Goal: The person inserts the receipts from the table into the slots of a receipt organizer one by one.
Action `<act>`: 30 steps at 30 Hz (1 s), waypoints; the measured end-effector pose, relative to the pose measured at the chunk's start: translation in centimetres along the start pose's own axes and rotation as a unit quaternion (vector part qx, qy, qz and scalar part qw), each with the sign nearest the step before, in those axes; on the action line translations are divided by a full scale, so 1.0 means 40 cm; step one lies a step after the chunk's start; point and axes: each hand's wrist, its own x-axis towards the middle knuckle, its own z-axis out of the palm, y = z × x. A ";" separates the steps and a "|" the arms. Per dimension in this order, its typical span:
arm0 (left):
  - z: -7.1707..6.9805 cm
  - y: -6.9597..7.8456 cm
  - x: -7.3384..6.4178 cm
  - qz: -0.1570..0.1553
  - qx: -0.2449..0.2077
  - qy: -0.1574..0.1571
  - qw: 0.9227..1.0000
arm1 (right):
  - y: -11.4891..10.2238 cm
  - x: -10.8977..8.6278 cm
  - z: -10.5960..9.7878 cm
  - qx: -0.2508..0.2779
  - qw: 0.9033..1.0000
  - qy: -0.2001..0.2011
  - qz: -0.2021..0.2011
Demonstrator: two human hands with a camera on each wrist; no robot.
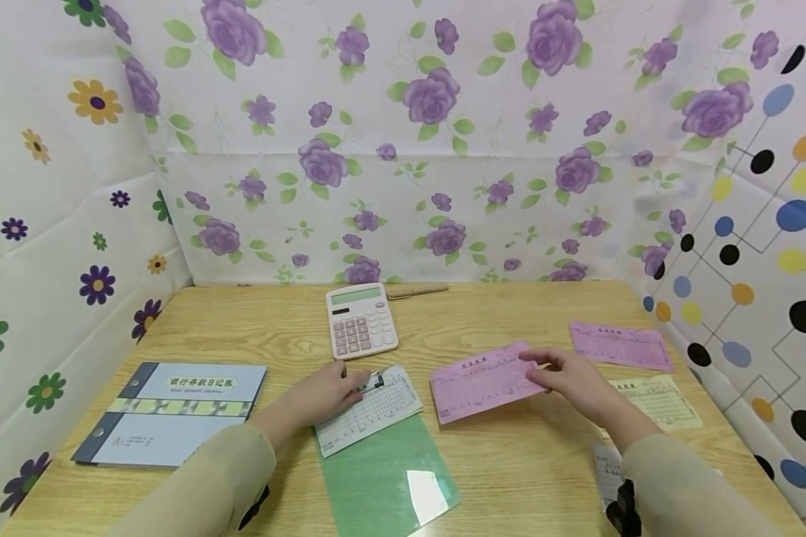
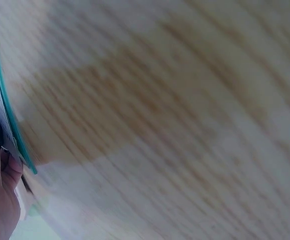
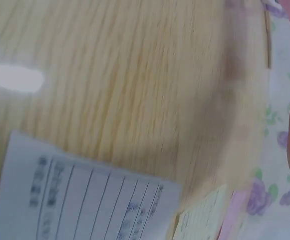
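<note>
A pink rectangular paper form with printed lines [image 1: 480, 380] sits right of centre, its right end apparently raised off the wood-grain table [image 1: 510, 470]. The right hand [image 1: 571, 377] pinches that end between thumb and fingers. Just left, the left hand [image 1: 325, 391] grips the dark metal clip [image 1: 379, 379] atop a translucent green clipboard [image 1: 389, 473], which bears white ruled paper sheets [image 1: 383, 414]; whether the clip is pressed apart cannot be told. The step in hand seems to be bringing paper to the clipboard; the next move would likely call for freeing the clip's mouth and squaring the edges. Beyond stands a white calculator with pinkish keys [image 1: 361, 321], a slim brown pen [image 1: 416, 291] beside it. A blue-grey bound ledger [image 1: 175, 410] lies far left; at right lie a second pink form [image 1: 621, 345] and a pale yellow form [image 1: 658, 403].
</note>
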 end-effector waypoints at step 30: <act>-0.009 -0.004 0.005 0.000 -0.015 -0.026 1.000 | -0.135 0.121 0.257 -0.047 0.991 -0.107 -0.067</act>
